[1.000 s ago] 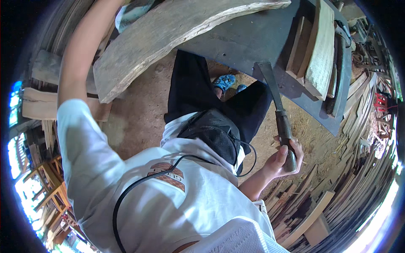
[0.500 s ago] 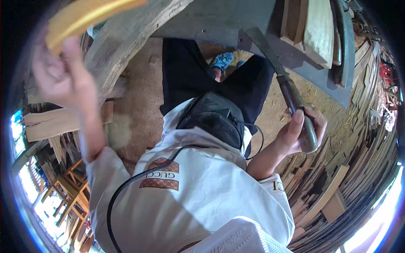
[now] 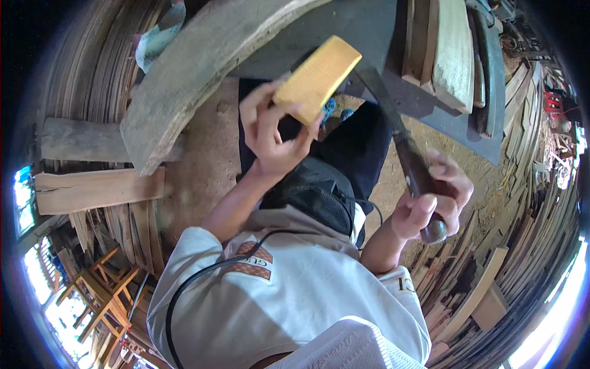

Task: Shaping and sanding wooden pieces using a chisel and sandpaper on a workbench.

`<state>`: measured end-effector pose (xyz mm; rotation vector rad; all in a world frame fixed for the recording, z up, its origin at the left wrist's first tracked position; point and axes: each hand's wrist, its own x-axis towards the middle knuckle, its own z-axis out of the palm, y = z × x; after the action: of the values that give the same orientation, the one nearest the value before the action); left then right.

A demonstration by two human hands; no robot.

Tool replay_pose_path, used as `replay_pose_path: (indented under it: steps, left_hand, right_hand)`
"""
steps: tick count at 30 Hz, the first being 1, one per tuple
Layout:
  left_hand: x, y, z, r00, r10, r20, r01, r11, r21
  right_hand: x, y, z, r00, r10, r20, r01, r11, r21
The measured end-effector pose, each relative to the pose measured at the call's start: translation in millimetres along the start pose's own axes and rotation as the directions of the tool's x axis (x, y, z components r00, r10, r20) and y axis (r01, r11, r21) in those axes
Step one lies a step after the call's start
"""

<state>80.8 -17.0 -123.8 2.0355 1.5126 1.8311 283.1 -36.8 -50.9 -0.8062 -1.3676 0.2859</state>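
Observation:
A yellow-orange block (image 3: pixel 319 77), smooth and tapering, is tilted up in front of me. My left hand (image 3: pixel 276 135) grips its lower end between thumb and fingers. To the right, my right hand (image 3: pixel 433 203) is closed round the dark handle of a flat-bladed hand tool (image 3: pixel 413 157), whose exact kind I cannot make out. Its long metal blade points up and left, the end close to the block's right side. Whether blade and block touch, I cannot tell.
A thick curved plank (image 3: pixel 184 80) crosses at the upper left. Cut wood pieces (image 3: pixel 452 55) lie on a grey work surface (image 3: pixel 424 104) ahead. Stacked wood strips (image 3: pixel 479 295) line the right side; wooden chair frames (image 3: pixel 101 295) stand at the lower left.
My left hand has swung from the far upper left to the middle with the yellow block. My right hand and the tool have shifted slightly down, and the grip looks changed.

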Motion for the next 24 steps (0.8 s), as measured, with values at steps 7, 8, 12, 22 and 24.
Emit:
replay_pose_path:
  steps: [7, 8, 12, 22, 24]
  left_hand:
    - [5, -5, 11, 0.998, 0.064, -0.016, -0.063, 0.996, 0.064]
    - [9, -4, 14, 0.995, 0.098, -0.011, -0.097, 0.992, 0.083]
    - [13, -8, 25, 0.993, 0.111, -0.027, -0.109, 0.992, 0.067]
    - [9, -16, 45, 0.977, 0.182, 0.108, -0.181, 0.983, -0.020]
    - [9, -15, 45, 0.980, 0.161, 0.120, -0.159, 0.987, -0.024]
  right_hand:
    - [24, -3, 13, 0.928, -0.134, 0.348, 0.021, 0.951, 0.308]
    - [27, -4, 17, 0.911, -0.139, 0.388, 0.028, 0.960, 0.278]
    - [39, 0, 19, 0.877, -0.201, 0.436, 0.058, 0.946, 0.320]
    - [36, -2, 26, 0.968, -0.247, 0.034, 0.210, 0.880, 0.425]
    - [36, -5, 30, 0.950, -0.312, 0.009, 0.278, 0.861, 0.427]
